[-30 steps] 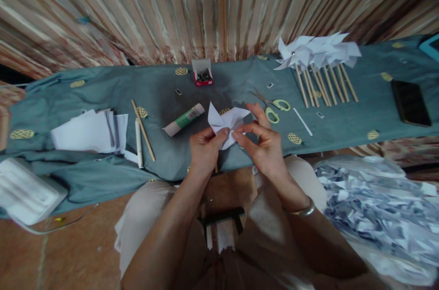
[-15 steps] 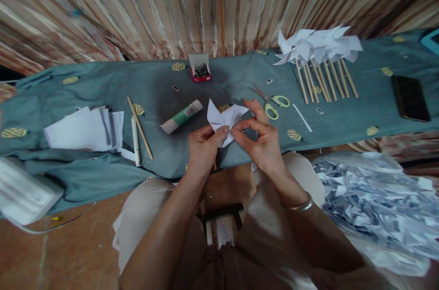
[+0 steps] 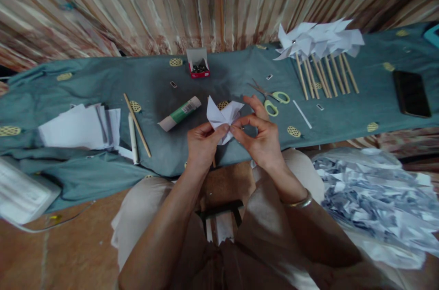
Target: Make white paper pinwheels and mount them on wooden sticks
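White paper pinwheel (image 3: 216, 115) pinched by left hand (image 3: 203, 144); its centre gripped between thumb and forefinger of right hand (image 3: 263, 142), scissors (image 3: 270, 95) laid nearby.

folded paper (image 3: 215, 114) — partly behind left hand (image 3: 201, 144); blue object (image 3: 433, 35) — cut by right edge; white box (image 3: 24, 189), by left.

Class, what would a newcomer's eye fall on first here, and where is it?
Probably the white paper pinwheel, held between the left hand and the right hand over the near edge of the table. Next may come the cluster of pinwheels on sticks at its back right, then the paper pieces in a bag at the lower right.
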A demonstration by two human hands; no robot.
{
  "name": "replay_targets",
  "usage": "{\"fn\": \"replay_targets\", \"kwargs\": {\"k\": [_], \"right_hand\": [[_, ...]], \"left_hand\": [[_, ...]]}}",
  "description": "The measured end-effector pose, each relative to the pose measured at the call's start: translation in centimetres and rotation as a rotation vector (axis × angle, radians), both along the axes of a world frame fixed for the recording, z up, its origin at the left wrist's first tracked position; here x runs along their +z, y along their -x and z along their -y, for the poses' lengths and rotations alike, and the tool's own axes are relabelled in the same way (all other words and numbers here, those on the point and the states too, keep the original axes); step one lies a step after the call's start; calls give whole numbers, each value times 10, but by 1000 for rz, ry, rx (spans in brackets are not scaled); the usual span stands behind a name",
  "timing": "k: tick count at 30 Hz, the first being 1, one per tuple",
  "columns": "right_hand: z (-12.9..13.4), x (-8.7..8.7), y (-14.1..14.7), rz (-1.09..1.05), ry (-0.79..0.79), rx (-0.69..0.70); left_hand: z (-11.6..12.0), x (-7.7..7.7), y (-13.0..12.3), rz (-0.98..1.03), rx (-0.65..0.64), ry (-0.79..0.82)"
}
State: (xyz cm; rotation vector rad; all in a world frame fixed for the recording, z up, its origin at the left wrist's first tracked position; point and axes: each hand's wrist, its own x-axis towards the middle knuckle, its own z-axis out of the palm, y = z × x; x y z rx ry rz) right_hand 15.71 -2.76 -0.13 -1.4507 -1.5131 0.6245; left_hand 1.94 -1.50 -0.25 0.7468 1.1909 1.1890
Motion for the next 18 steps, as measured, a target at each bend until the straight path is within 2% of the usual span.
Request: {"fn": "replay_targets", "kwargs": {"k": [18], "right_hand": [[0,1,1,-29,1,1]], "left_hand": [[-1,-2,-1,-10,40,5]]}}
